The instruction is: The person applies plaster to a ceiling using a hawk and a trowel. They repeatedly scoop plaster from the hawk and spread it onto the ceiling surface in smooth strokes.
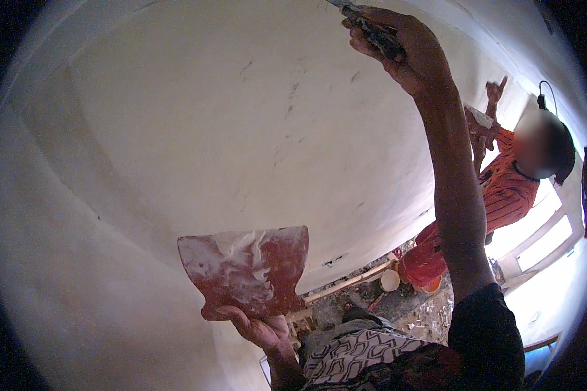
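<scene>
My right hand (404, 49) is raised high against the wall, its fingers wrapped round the dark, plaster-caked handle of a putty knife (378, 36). Only a bit of that knife's blade shows at the top edge of the picture. Lower down, my left hand (261, 329) grips a wide reddish-brown plastering spreader (251, 270) from below, with the thumb on its face. White wet filler is smeared over the spreader, thickest near its upper edge. Before me the pale wall (195, 143) carries several dark scuffs and streaks.
At the right a co-worker in orange-red clothes (512, 189) faces the wall, one hand raised, with a similar spreader (479, 124). Below are a white bucket (390, 280), an orange bucket (432, 285) and a wooden pole (349, 281) above littered ground (424, 313). A bright window (535, 241) lies beyond.
</scene>
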Demonstrator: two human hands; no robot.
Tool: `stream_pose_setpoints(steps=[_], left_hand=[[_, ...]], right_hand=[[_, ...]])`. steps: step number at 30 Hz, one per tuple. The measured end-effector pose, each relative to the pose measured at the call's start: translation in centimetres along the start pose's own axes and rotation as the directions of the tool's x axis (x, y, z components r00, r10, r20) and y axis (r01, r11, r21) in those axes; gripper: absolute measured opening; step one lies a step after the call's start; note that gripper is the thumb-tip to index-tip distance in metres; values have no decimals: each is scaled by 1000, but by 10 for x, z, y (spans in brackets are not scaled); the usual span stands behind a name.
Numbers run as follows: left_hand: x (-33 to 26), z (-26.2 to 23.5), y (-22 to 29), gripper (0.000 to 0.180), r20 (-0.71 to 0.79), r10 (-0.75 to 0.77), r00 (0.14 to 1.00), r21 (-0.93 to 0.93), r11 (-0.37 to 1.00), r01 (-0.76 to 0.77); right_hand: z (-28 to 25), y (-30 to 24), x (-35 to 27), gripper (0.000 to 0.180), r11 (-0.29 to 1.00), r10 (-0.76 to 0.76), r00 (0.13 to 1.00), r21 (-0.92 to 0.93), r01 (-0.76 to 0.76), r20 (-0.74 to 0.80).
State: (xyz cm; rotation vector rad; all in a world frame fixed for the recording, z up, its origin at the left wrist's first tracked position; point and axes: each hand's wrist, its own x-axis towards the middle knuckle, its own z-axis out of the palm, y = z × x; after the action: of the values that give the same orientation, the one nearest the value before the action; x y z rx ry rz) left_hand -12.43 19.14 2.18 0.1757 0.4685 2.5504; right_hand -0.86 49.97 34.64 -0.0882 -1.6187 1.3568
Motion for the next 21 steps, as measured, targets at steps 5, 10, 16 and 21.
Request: stream_pose_setpoints(steps=[5, 10, 16, 21], left_hand=[[1, -7, 2, 74, -10, 11, 1000, 7, 1000, -11], [1, -8, 0, 75, -40, 26, 999, 47, 999, -25], [1, -3, 0, 74, -25, 4, 1000, -11, 1000, -5], [2, -5, -1, 76, -37, 21, 999, 5, 1000, -20]], right_hand=[[29, -6, 6, 22, 996, 69, 973, 64, -57, -221], [33, -22, 15, 21, 987, 67, 970, 156, -30, -234], [20, -24, 8, 21, 990, 12, 998, 144, -4, -54], [44, -10, -18, 24, 996, 29, 994, 84, -21, -101]])
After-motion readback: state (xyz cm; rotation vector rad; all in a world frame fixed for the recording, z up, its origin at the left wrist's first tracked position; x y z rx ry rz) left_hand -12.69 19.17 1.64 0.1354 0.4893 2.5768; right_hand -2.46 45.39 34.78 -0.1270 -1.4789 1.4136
